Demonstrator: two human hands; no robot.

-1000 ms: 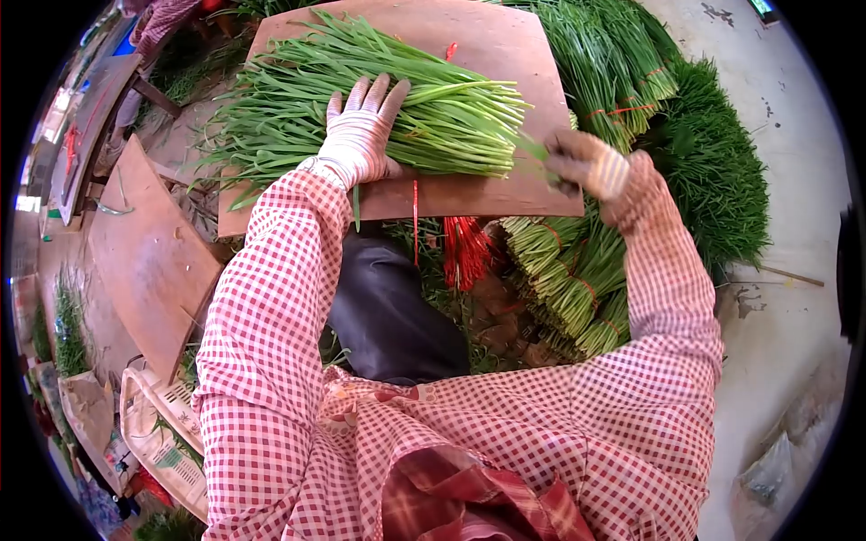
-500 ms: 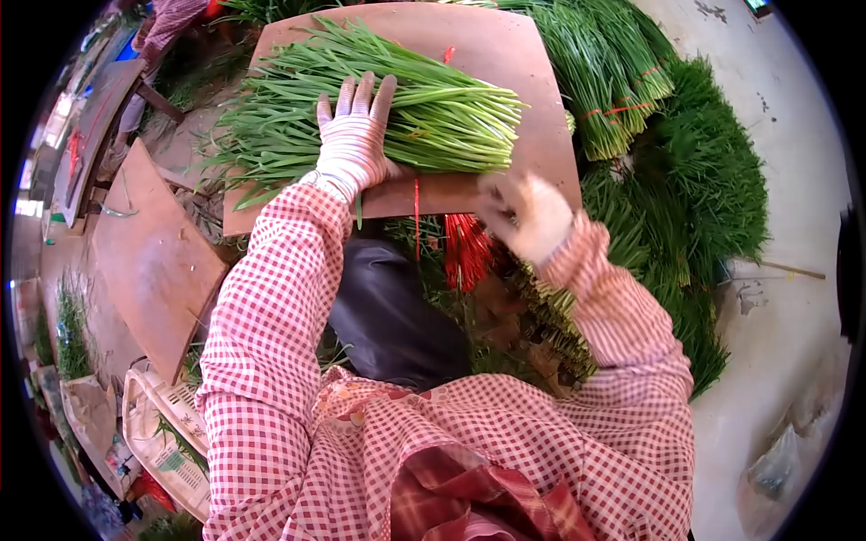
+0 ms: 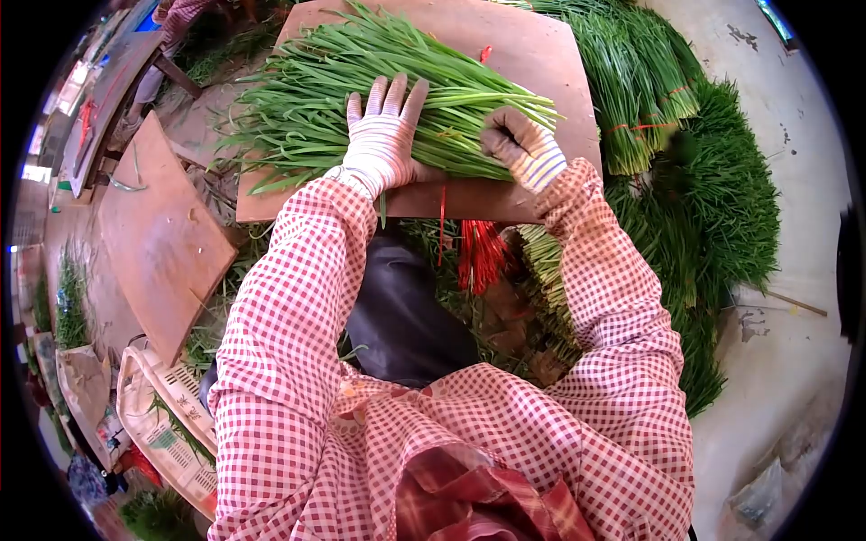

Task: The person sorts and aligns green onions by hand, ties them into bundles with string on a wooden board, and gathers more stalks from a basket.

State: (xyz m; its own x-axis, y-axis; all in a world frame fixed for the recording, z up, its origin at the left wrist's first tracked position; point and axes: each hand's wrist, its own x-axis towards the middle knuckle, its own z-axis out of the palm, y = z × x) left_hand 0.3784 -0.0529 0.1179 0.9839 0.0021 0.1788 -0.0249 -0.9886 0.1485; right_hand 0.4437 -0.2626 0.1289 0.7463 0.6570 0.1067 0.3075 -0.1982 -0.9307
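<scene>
Item: pile of green stalks point(image 3: 311, 104), long-leaved, lying flat on the brown table point(image 3: 546, 50) directly in front of the wearer. No band is seen around it; the underside is hidden.

Left hand point(image 3: 383, 140): gloved, laid on top of the pile near its middle; fingers spread and straight, palm down, gripping nothing visible.

Right hand point(image 3: 523, 149): gloved, at the near corner of the stalk ends, by the table's near edge; fingers curled inward. Whether they are fully closed or pinch a stalk, cannot tell.

Associated pieces: red tie point(image 3: 485, 54) showing on the table beyond the pile; cluster of red ties point(image 3: 481, 257) hanging below the near edge; banded bundles point(image 3: 636, 113) to the right of the table.

Condition risks, as judged: the pile could splay or roll if the left hand lifts, being apparently loose. The ends could sit uneven if the right hand drags some stalks out of line. Leaves could bend or bruise under too firm a palm. Outer stalks could slip off the left side, where the leaves overhang.

Orientation: long axis left to right across the table, slanting slightly nearer the wearer at the right. Leafy tips point left, fanned wide; paler stem ends point right, more tightly gathered.
</scene>
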